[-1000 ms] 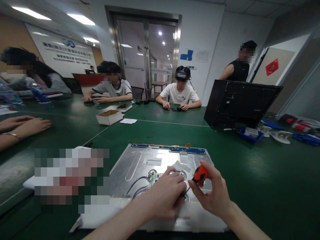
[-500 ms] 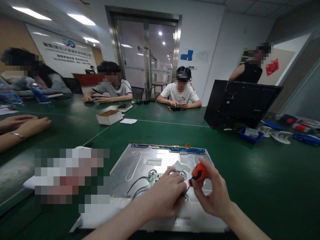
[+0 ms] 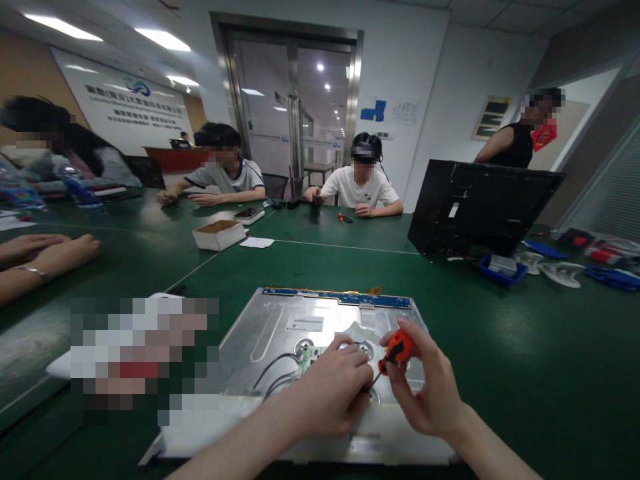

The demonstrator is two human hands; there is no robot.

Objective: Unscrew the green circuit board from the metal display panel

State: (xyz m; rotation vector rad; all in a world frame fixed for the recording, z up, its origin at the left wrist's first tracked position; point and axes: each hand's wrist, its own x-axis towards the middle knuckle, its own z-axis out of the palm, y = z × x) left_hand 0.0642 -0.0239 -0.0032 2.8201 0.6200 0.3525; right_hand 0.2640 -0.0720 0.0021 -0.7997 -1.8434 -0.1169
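Note:
A silver metal display panel (image 3: 240, 363) lies flat on the table in front of me, with a blue circuit strip (image 3: 320, 297) along its far edge. My right hand (image 3: 433, 387) is closed around the handle of a short orange-and-black screwdriver (image 3: 399, 349). The shaft slants down and left to the fingers of my left hand (image 3: 343, 380), and its tip is hidden there. That left hand rests on the panel with its fingers curled, partly over a small green circuit board (image 3: 307, 359) with black cables (image 3: 276, 363). Whatever its fingertips grip is out of sight.
An open white box (image 3: 219, 235) stands beyond the panel, left of centre. A black monitor-like casing (image 3: 480, 207) and a blue tray (image 3: 503, 270) are at the right. Another person's hands (image 3: 65, 250) rest at the left edge; other people sit across the green table (image 3: 500, 353).
The screwdriver handle has turned slightly in my right fingers; my left hand keeps its place. Across the table, a person's hand has moved left with a dark object. The standing person has shifted right.

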